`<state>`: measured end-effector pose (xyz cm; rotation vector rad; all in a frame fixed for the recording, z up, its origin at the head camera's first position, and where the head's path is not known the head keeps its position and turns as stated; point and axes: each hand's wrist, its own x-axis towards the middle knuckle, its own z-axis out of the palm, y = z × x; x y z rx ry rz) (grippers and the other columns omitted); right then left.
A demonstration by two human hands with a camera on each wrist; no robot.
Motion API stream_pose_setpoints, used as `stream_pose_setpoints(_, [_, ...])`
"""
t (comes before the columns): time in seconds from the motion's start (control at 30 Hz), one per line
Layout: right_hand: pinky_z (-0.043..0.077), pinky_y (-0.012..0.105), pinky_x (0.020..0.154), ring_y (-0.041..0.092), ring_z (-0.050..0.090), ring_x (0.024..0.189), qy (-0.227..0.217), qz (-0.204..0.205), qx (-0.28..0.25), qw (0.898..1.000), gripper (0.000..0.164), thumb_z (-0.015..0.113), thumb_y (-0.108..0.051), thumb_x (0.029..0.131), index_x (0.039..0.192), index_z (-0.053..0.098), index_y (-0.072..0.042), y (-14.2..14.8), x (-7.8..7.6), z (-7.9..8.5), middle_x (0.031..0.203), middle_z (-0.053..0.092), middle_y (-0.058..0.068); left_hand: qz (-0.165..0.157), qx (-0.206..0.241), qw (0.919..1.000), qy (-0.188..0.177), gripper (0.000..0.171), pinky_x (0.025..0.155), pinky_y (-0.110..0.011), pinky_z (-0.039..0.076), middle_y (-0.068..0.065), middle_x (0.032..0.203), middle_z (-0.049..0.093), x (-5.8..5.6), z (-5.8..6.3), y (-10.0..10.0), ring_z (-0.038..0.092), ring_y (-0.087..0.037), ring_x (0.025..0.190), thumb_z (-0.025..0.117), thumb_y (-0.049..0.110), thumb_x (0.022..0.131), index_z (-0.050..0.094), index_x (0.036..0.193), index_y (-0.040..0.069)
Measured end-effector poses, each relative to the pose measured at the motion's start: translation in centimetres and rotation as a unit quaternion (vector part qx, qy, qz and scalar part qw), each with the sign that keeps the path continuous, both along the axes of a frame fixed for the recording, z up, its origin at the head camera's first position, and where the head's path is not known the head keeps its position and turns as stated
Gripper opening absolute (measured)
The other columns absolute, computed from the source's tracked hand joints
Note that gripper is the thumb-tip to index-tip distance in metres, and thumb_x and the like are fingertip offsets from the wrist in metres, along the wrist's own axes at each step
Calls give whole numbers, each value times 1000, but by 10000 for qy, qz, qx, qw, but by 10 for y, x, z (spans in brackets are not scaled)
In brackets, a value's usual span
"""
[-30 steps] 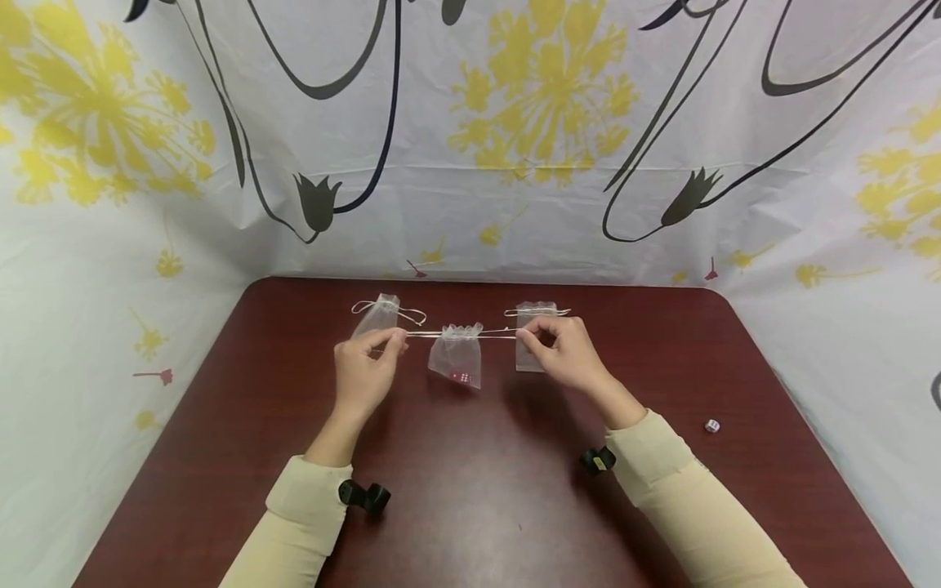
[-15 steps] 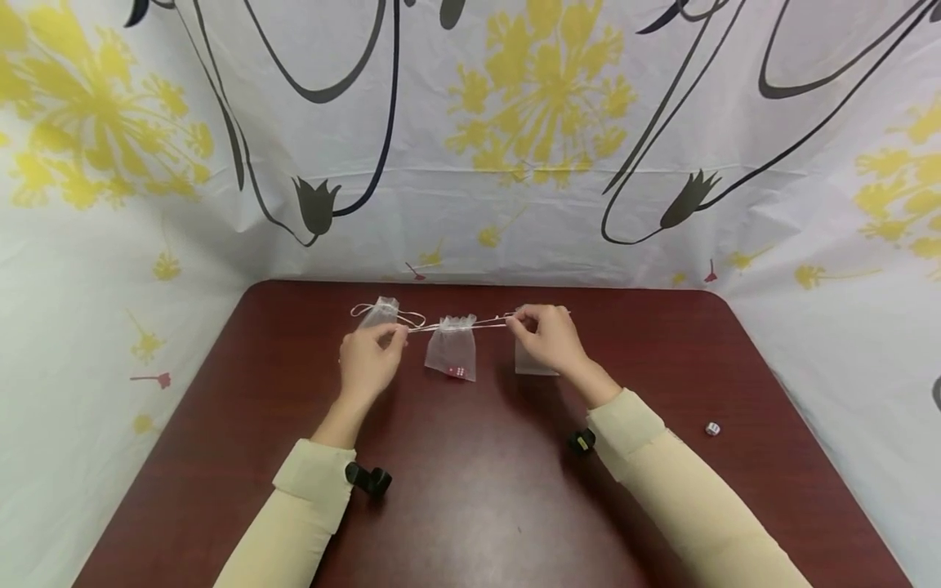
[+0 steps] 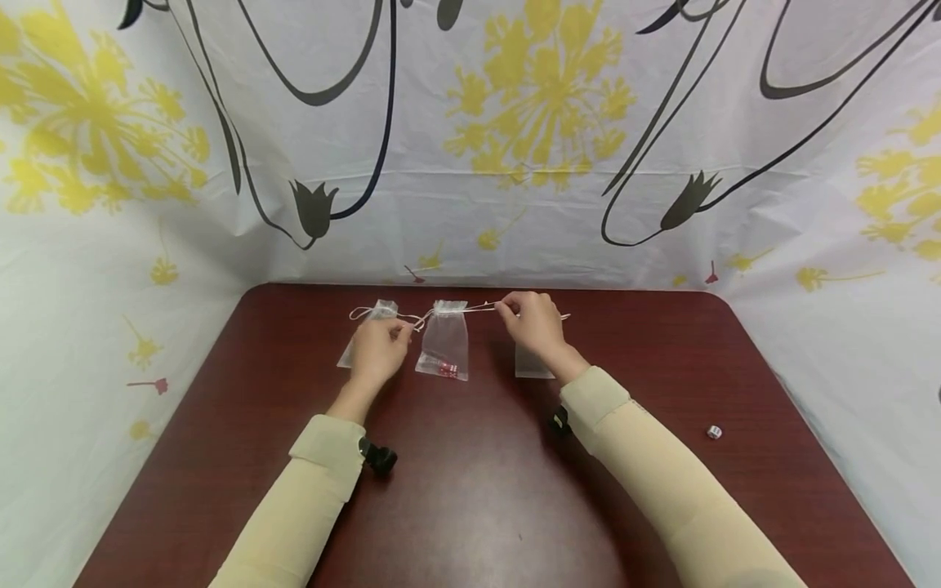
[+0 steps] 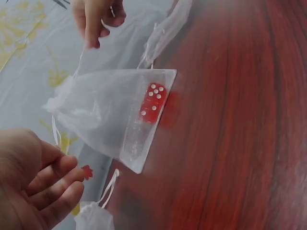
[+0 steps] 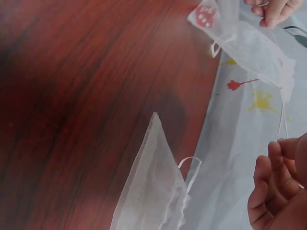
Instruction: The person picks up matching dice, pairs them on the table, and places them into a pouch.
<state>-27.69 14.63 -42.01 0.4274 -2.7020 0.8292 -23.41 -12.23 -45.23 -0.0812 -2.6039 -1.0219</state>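
A sheer white drawstring bag (image 3: 446,339) hangs near the back of the table, its gathered mouth up. Inside its lower end lies a red die (image 4: 153,103) with white dots. My left hand (image 3: 378,347) pinches the drawstring (image 4: 56,134) on the bag's left, which looks slack and curled. On the other side my right hand (image 3: 535,325) grips the right-hand drawstring (image 5: 283,115) between thumb and forefinger, drawn fairly straight. The neck is bunched between both hands. Behind the left hand lies a second sheer bag (image 3: 384,310), partly hidden.
A third sheer bag (image 3: 533,362) lies behind my right hand, mostly covered by it. A small whitish die (image 3: 714,432) sits on the right of the dark red table (image 3: 470,506). A white patterned cloth (image 3: 470,220) rises behind the table's back edge.
Both hands have moved farther back with the bag, the right hand also leftward. The bag now looks longer, and the left drawstring has gone from taut to slack.
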Motion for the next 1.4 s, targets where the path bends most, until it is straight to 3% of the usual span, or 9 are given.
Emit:
stream_pose_setpoints(0.23, [48, 40, 56, 22, 62, 61, -374, -231, 358, 9984, 24, 64, -29, 101, 104, 79, -11, -4, -8, -4, 81, 73, 4, -111, -31, 9997, -216, 21, 68, -38, 50, -5, 74, 74, 0, 3, 5, 65, -20, 64, 65, 16, 97, 80, 90, 3])
stream_pose_setpoints(0.43, [54, 50, 78, 28, 70, 88, -349, -2, 288, 9990, 31, 67, -31, 100, 122, 74, -12, -7, -11, -10, 106, 76, 6, 78, -249, 9991, -324, 26, 77, -42, 52, -7, 86, 76, -2, 3, 3, 69, -24, 78, 67, 23, 96, 76, 110, 3])
stream_pose_setpoints(0.6, [53, 47, 89, 32, 68, 102, -165, 312, 51, 9994, 34, 68, -23, 98, 126, 69, -4, -6, -4, -15, 113, 73, 13, 42, -240, 9996, -167, 37, 85, -47, 51, -12, 98, 72, -2, 3, 2, 66, -30, 92, 68, 25, 95, 69, 125, 3])
stream_pose_setpoints(0.73, [53, 47, 90, 33, 67, 106, -4, 410, 194, 9990, 33, 68, -23, 98, 125, 70, -4, -3, 7, -16, 116, 72, 14, -176, -656, 9977, 85, 35, 95, -49, 50, -17, 112, 71, 0, 4, 2, 65, -35, 105, 67, 22, 96, 69, 125, 4])
stream_pose_setpoints(0.87, [51, 50, 95, 33, 64, 114, 276, 395, 559, 9973, 36, 66, -27, 98, 127, 68, -6, 3, 20, -14, 123, 69, 13, -437, -1246, 9908, 283, 35, 102, -51, 47, -17, 124, 67, 3, 5, 6, 62, -37, 116, 66, 24, 97, 68, 127, 6])
stream_pose_setpoints(1.0, [48, 54, 100, 35, 59, 123, 851, 339, 827, 9924, 37, 67, -26, 96, 126, 69, -5, 13, 33, -16, 126, 67, 15, -653, -1822, 9800, 471, 38, 107, -53, 42, -14, 128, 65, 8, 6, 15, 59, -34, 121, 64, 29, 99, 68, 130, 7])
stream_pose_setpoints(1.1, [46, 58, 99, 37, 55, 127, 1164, 267, 1002, 9878, 40, 67, -28, 96, 128, 68, -4, 22, 44, -20, 129, 65, 16, -776, -2136, 9730, 402, 43, 112, -56, 35, -13, 136, 61, 12, 6, 23, 51, -32, 132, 61, 35, 101, 65, 135, 9])
stream_pose_setpoints(1.27, [38, 61, 103, 39, 47, 136, 951, 10, 1235, 9878, 51, 63, -37, 98, 138, 61, -6, 38, 65, -23, 140, 57, 19, -1002, -2521, 9625, -3, 54, 118, -57, 26, -13, 151, 47, 20, 4, 38, 34, -33, 146, 52, 48, 103, 56, 145, 13])
stream_pose_setpoints(1.4, [33, 61, 109, 39, 42, 139, 772, -209, 1397, 9870, 56, 61, -41, 98, 142, 57, -6, 52, 79, -24, 145, 53, 21, -1182, -2703, 9555, -34, 58, 120, -55, 23, -14, 154, 44, 24, 3, 53, 30, -33, 148, 49, 51, 104, 54, 147, 14])
